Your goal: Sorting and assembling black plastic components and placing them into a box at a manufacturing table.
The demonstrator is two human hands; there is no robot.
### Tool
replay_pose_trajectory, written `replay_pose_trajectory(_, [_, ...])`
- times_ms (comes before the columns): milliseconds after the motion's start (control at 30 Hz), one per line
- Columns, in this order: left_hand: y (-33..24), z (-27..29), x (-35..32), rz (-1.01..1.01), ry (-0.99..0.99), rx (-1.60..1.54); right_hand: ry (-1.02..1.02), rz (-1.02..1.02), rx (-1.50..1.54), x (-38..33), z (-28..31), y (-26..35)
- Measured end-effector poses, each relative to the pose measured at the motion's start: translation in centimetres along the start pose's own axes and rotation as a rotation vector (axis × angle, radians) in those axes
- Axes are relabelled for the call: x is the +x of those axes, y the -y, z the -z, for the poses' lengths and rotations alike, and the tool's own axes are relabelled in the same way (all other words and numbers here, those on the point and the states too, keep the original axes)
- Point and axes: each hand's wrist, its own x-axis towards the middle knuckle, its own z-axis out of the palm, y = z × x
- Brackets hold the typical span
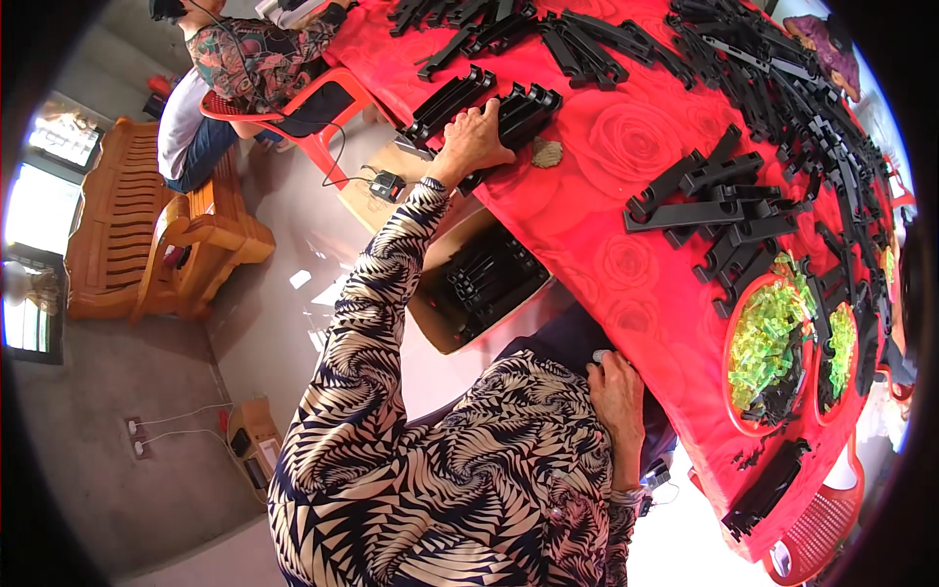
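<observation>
My left hand [473, 143] lies over a row of long black plastic parts [445, 106] at the table's left edge. Its thumb sticks out to the right, away from the fingers, which touch the parts. More of these parts [530, 112] sit just right of the fingers. Down by the near table edge, close to my lap, my right hand [618, 396] has its fingers bent. A small pale thing [599, 356] shows at its fingertips; what it is cannot be made out.
Below the table edge stands a cardboard box [448, 344] holding black parts. A loose pile of black parts [724, 210] lies on the red tablecloth [626, 137]. Rightward are red-rimmed baskets with yellow-green pieces [768, 338]. Another person [256, 61] sits at far left.
</observation>
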Motion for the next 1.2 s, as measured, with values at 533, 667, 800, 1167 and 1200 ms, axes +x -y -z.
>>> replay_pose_trajectory(533, [-0.6, -1.0, -0.8, 0.002, -0.061, -0.086, 0.067, -0.075, 0.030, -0.9, -0.3, 0.2])
replay_pose_trajectory(667, [-0.7, -0.7, -2.2, 0.045, -0.082, -0.094, 0.081, -0.130, 0.053, -1.6, -0.3, 0.1])
replay_pose_trajectory(800, [-0.5, -0.7, -2.1, 0.082, -0.148, -0.150, 0.074, -0.148, 0.043, -1.4, -0.5, -0.7])
replay_pose_trajectory(1167, [3.2, 9.4, -11.6, 0.032, 0.048, -0.485, 0.140, -0.200, 0.075, -0.3, -0.5, -2.0])
replay_pose_trajectory(1200, [3.9, 9.7, -13.5, 0.036, 0.081, -0.479, 0.142, -0.197, 0.063, -0.2, -0.6, -2.1])
